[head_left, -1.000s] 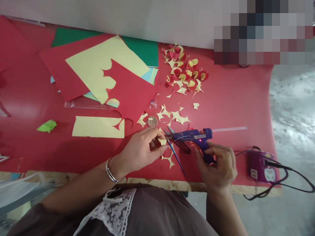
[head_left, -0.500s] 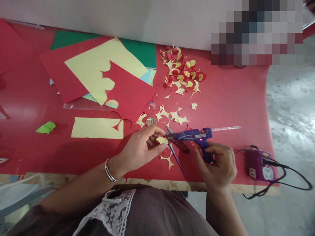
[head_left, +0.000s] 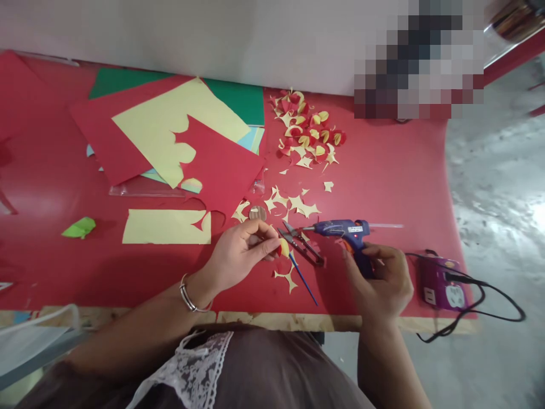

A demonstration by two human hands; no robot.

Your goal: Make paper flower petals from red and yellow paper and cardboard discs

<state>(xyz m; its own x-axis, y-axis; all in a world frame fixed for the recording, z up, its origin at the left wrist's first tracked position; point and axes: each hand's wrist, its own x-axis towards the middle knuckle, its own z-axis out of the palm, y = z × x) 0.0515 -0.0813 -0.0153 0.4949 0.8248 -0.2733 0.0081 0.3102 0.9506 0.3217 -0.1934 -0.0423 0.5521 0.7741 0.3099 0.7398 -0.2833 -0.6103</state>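
Note:
Between the thumb and fingers of my left hand is a small red and yellow paper piece. My right hand is wrapped round the handle of a blue glue gun, whose nozzle points left with a clear glue stick out of its back. The nozzle is apart from the paper piece. Under and between the hands lie black-handled scissors and a thin blue stick. Yellow paper scraps are scattered just beyond.
Red and yellow paper petals are heaped at the back. Large paper sheets and a yellow strip lie left, near a green paper leaf. A purple power socket with black cables stands at the right edge.
The glue gun has moved away to the right from the paper piece. The piece in my left hand has turned, showing red beside the yellow. The view has shifted slightly.

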